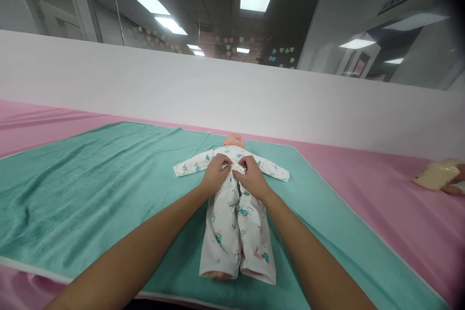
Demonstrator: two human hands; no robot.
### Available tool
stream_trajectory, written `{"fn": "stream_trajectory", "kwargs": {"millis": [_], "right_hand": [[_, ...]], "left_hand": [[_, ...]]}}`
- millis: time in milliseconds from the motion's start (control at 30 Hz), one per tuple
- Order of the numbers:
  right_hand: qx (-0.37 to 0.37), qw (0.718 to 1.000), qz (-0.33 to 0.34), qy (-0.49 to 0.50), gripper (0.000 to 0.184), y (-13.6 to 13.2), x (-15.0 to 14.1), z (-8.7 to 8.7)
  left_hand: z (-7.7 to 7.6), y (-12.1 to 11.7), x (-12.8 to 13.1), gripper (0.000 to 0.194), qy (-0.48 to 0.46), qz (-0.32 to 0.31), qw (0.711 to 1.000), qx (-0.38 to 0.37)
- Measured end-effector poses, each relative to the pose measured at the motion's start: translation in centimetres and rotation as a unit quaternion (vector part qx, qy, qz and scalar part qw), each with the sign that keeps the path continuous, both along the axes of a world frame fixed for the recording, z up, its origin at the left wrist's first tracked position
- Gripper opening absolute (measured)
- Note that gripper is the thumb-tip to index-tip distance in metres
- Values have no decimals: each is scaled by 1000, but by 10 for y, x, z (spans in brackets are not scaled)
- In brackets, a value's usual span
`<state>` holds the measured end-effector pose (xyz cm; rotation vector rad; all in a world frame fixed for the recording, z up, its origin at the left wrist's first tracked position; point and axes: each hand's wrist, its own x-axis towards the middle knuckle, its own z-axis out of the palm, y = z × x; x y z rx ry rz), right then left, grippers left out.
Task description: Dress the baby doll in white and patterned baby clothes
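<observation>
A baby doll (234,140) lies on its back on a green towel (109,179), head toward the wall. It wears white printed baby clothes (221,232) with long sleeves spread out to both sides and two wide legs pointing at me. My left hand (217,174) pinches the cloth at the doll's waist, thumb and fingers together. Close beside it, my right hand (250,177) pinches the cloth on the other side of the front opening. A dark gap shows between the legs just below my hands. Foot tips show at the left leg's hem.
Pink cloth (348,179) spreads beneath the towel. At the far right, another person's hand (458,179) is by a pale yellow bottle (438,174). A white low wall (181,87) with glass above it stands behind the doll.
</observation>
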<state>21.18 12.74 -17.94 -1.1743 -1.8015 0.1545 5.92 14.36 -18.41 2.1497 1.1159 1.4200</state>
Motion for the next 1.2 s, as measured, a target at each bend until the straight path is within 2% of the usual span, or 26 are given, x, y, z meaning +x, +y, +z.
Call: {"fn": "stream_trajectory", "kwargs": {"millis": [167,367,500,667,833,1033,1200], "right_hand": [[26,990,-106,-90,18,-14,-11,4],[-93,960,-175,-196,19,-29,-14,12],[-108,950,-205,-211,21,-28,-13,13],[-101,966,-143,-190,18,-25,-5,13],[-105,986,-64,-112,11,-26,2,12],[-31,998,-60,-12,6,-27,-5,8],[-102,992,-33,71,13,-26,-4,4]], "left_hand": [[-3,-16,-12,11,84,41,994,64],[-2,-18,-13,10,122,56,987,93],[1,-19,-11,9,123,34,990,61],[4,-20,-12,11,113,6,993,38],[3,-20,-10,10,92,6,996,7],[5,-22,-9,7,70,11,997,-8],[9,-26,-8,7,15,23,997,-67]]}}
